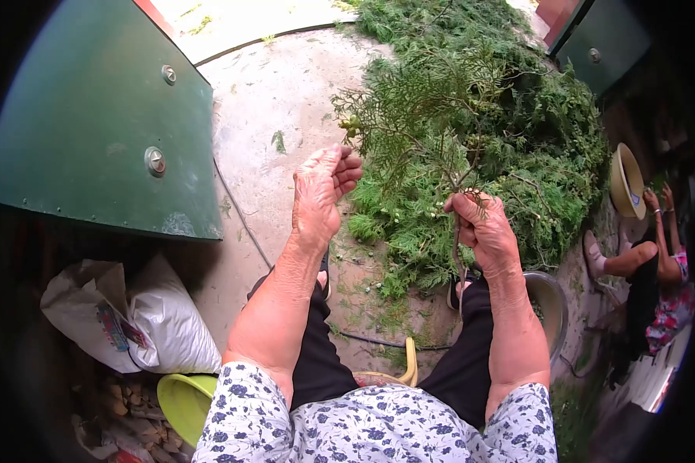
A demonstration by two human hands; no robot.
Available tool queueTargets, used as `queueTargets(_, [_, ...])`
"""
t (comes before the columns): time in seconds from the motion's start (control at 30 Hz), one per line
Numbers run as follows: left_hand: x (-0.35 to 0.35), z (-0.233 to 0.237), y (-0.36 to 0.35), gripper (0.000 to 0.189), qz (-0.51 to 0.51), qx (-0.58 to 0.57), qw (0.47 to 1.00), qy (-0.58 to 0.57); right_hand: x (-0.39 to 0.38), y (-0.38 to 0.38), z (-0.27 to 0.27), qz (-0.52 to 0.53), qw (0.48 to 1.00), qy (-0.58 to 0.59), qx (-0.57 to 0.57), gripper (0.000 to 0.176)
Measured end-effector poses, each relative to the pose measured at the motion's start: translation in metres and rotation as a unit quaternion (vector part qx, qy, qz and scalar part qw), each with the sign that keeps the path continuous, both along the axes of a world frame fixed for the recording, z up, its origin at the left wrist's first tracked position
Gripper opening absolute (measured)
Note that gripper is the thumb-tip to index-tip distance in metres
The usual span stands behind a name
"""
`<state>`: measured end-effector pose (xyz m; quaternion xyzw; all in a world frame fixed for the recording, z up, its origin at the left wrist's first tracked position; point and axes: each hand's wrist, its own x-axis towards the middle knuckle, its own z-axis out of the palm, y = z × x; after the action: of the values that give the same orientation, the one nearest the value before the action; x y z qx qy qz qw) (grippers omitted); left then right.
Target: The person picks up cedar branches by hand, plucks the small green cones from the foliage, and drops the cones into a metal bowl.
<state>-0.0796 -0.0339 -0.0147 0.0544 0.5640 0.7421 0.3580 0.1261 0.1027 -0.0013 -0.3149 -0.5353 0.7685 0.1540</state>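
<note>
My right hand [483,228] is closed round the woody stem of a leafy evergreen branch [432,116], whose flat green sprays fan out upward and to the left. A small cluster of green cones [350,125] hangs at the branch's left tip. Just below that cluster is my left hand [328,185], its fingers curled and the thumb near the index fingertip; whatever may be between them is hidden. Beyond both hands lies a large heap of cut evergreen branches [540,147] on the concrete floor.
Green metal door panels [108,116] flank the opening. White sacks [170,316] and a lime-green basin [184,405] are at left. A grey basin [547,309] stands by my right leg, and a yellow handle [410,363] between my legs. At right sits another person [668,285] near a beige basin [628,181].
</note>
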Motion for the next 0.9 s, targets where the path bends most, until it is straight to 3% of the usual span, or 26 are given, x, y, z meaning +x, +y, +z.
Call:
queueTargets(0.07, [0.013,0.005,0.005,0.028,-0.120,0.004,0.991,-0.052,-0.003,-0.004,0.003,-0.042,0.996,0.028,-0.068,0.025])
queueTargets(0.2, [0.042,-0.008,0.025,0.029,-0.188,0.082,0.964,-0.167,-0.004,-0.010,-0.001,-0.033,0.983,0.088,-0.158,0.025])
queueTargets(0.3, [0.052,-0.006,0.037,0.024,-0.112,0.136,0.963,-0.204,-0.003,-0.016,-0.010,-0.010,0.970,0.105,-0.221,0.025])
queueTargets(0.37, [0.049,-0.007,0.042,0.017,-0.003,0.204,0.954,-0.218,-0.004,-0.021,-0.014,0.024,0.955,0.129,-0.266,0.025])
queueTargets(0.47, [0.029,-0.027,0.048,0.012,0.057,0.250,0.944,-0.209,-0.001,-0.028,-0.019,0.042,0.949,0.118,-0.290,0.027])
queueTargets(0.6, [0.015,0.004,0.034,0.014,0.109,0.225,0.938,-0.240,0.006,-0.034,-0.021,0.051,0.951,0.093,-0.290,0.027])
queueTargets(0.8, [-0.002,0.003,0.029,0.020,0.095,0.243,0.940,-0.221,0.004,-0.047,-0.030,0.088,0.947,0.008,-0.309,0.029])
queueTargets(0.9, [-0.001,0.006,0.030,0.023,0.128,0.217,0.956,-0.151,0.002,-0.052,-0.036,0.114,0.938,-0.036,-0.326,0.027])
